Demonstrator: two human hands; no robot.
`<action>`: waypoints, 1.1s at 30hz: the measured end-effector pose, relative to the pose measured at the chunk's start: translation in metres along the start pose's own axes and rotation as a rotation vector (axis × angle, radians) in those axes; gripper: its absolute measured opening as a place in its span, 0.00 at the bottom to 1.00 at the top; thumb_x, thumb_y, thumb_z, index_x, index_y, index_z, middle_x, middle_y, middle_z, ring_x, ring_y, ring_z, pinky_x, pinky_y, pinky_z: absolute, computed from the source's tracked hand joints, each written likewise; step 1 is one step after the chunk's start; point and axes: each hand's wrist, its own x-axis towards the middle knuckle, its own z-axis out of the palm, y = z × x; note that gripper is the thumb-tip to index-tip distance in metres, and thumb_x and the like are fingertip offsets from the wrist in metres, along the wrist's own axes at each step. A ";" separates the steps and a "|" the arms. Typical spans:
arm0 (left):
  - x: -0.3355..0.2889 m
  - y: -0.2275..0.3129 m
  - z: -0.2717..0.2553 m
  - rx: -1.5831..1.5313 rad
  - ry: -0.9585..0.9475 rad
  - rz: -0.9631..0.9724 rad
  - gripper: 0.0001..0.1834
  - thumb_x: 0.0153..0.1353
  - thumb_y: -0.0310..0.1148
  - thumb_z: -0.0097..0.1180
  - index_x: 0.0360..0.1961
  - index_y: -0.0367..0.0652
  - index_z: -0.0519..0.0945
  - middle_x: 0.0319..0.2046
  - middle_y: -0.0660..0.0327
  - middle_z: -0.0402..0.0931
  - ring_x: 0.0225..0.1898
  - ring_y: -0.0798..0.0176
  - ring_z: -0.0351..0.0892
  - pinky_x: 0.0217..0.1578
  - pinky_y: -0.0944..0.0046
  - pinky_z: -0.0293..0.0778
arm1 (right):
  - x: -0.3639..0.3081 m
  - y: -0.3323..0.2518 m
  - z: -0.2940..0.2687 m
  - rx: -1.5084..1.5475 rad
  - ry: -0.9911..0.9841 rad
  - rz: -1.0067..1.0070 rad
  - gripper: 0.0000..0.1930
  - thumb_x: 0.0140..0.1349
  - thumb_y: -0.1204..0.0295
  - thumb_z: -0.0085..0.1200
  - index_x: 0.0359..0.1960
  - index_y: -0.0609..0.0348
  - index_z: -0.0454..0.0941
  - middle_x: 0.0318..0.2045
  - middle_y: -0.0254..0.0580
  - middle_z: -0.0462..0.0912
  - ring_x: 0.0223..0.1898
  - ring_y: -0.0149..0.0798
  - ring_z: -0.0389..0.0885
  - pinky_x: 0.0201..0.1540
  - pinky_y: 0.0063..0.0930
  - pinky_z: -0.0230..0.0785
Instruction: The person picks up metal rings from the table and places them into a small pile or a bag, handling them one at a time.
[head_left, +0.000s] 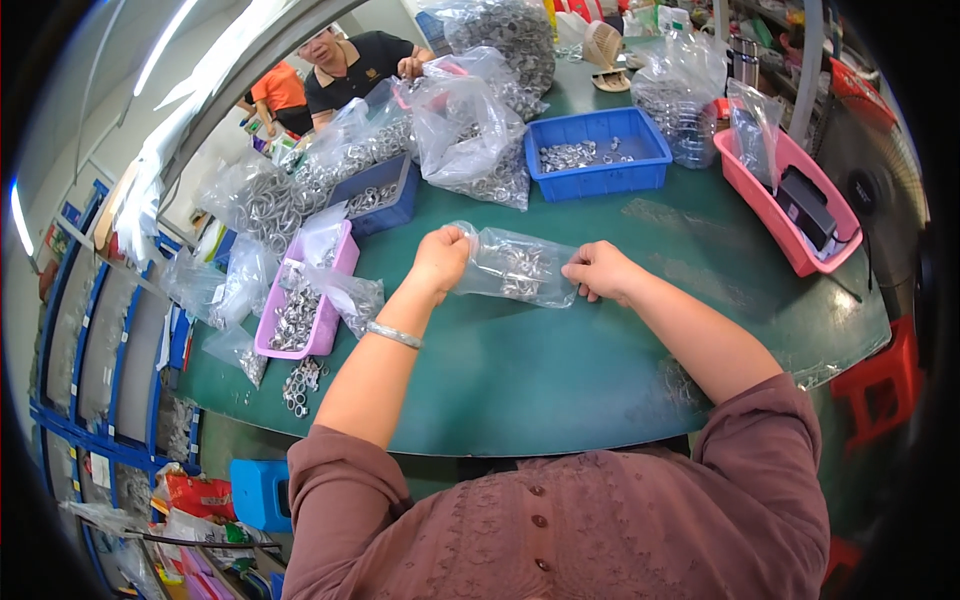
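Note:
A clear plastic bag (492, 262) with a small heap of silvery metal pieces (523, 272) inside is stretched between my hands, over the green table. My left hand (441, 262) is closed on the bag's left end. At the other end, my right hand (603, 272) pinches the edge between thumb and fingers. Left of my left forearm stands a lilac tray (345, 258) holding many metal pieces, partly covered by plastic bags. Several loose metal rings (297, 388) lie on the table in front of that tray.
Two blue bins (600, 180) (400, 208) with metal parts stand beyond my hands. Bulging clear bags (470, 130) of rings crowd the back left, where a person (355, 65) faces the table. To the right, a pink basket (775, 230) holds a black device. A red stool (880, 385) stands beside the table.

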 end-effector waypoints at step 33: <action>-0.057 -0.096 -0.017 -0.132 0.695 0.063 0.27 0.59 0.34 0.54 0.58 0.35 0.63 0.40 0.56 0.69 0.41 0.61 0.70 0.43 0.63 0.68 | -0.010 0.011 -0.023 -0.682 -0.188 -0.853 0.22 0.47 0.66 0.63 0.46 0.54 0.73 0.50 0.45 0.69 0.53 0.50 0.65 0.56 0.41 0.60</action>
